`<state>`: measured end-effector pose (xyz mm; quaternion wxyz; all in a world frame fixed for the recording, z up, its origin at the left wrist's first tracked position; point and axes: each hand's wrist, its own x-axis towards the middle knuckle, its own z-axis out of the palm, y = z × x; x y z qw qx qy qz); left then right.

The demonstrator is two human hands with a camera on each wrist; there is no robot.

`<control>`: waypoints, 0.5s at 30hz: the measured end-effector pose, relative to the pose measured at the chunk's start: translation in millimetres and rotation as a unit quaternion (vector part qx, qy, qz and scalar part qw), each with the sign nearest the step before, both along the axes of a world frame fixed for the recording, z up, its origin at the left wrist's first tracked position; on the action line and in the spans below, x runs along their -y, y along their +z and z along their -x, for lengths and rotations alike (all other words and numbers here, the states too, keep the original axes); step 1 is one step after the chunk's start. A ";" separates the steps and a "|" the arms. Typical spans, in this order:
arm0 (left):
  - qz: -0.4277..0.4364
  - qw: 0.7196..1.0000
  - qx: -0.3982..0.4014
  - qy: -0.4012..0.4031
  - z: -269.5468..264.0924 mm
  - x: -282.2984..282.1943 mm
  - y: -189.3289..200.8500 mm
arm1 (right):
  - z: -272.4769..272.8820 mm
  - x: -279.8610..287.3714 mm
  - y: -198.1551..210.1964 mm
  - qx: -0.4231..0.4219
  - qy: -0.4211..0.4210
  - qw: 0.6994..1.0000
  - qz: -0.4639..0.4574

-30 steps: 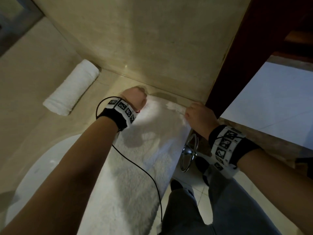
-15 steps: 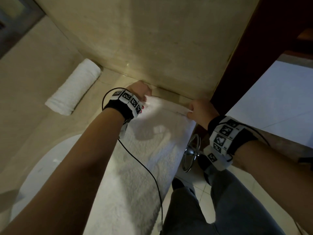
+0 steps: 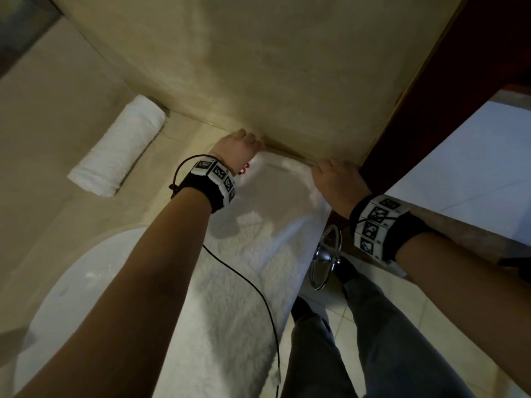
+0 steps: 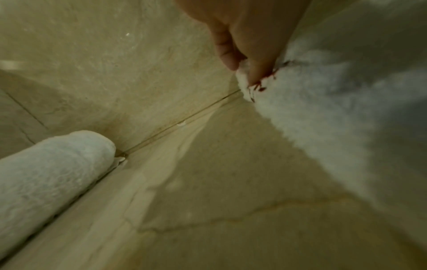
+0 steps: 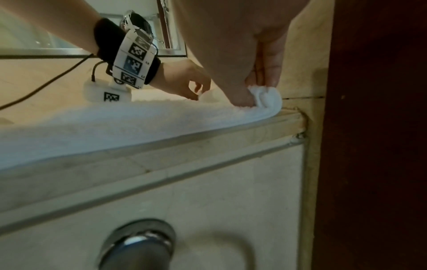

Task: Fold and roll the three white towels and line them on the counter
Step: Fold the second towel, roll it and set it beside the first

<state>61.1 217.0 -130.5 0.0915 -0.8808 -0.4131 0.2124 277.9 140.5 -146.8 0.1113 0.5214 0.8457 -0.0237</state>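
Note:
A white towel [image 3: 247, 268] lies flat along the beige counter [image 3: 66, 116], its far end against the wall. My left hand [image 3: 238, 149] pinches the far left corner of that towel [image 4: 307, 113] between thumb and fingers. My right hand [image 3: 334, 179] pinches the far right corner, where the towel's edge [image 5: 265, 99] is curled into a small fold. A rolled white towel [image 3: 119, 147] rests on the counter to the left, against the wall [image 4: 46, 173]. No third towel is in view.
A white oval sink basin [image 3: 71, 282] sits at the left of the flat towel. A chrome towel ring [image 3: 327, 257] hangs on the counter's front. A dark wooden door frame [image 3: 448, 90] stands right of the counter. My legs stand on the tiled floor below.
Both hands have moved the towel's far end forward to the wall. The end edge now lies folded over in a narrow strip.

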 end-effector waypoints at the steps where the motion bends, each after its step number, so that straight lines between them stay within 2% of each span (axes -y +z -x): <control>1: -0.005 1.000 -0.006 -0.006 2.9 1.2 -5.2 | 1.4 3.2 -1.0 -0.009 0.005 1.000 -0.010; 5: 0.011 0.999 -0.029 -0.022 7.7 13.6 -5.4 | -0.1 14.8 -11.7 -0.079 0.000 0.996 0.036; 6: 0.026 0.999 -0.023 -0.031 10.7 14.8 -4.6 | -1.2 17.5 -16.0 -0.114 -0.022 0.992 0.049; 8: 0.041 0.998 -0.007 -0.050 17.1 13.1 -1.7 | -1.2 23.6 -15.7 -0.171 -0.065 0.983 0.010; 11: 0.028 0.997 0.018 -0.073 24.6 20.3 1.5 | -1.1 21.2 -8.2 -0.240 -0.166 0.955 0.045; 13: 0.060 0.997 0.048 0.004 26.9 22.5 -0.8 | -2.8 18.9 -5.8 -0.258 -0.207 0.942 0.058; 15: 0.087 0.991 0.064 0.075 28.0 18.3 -1.3 | -2.4 15.2 -4.8 -0.254 -0.216 0.941 0.058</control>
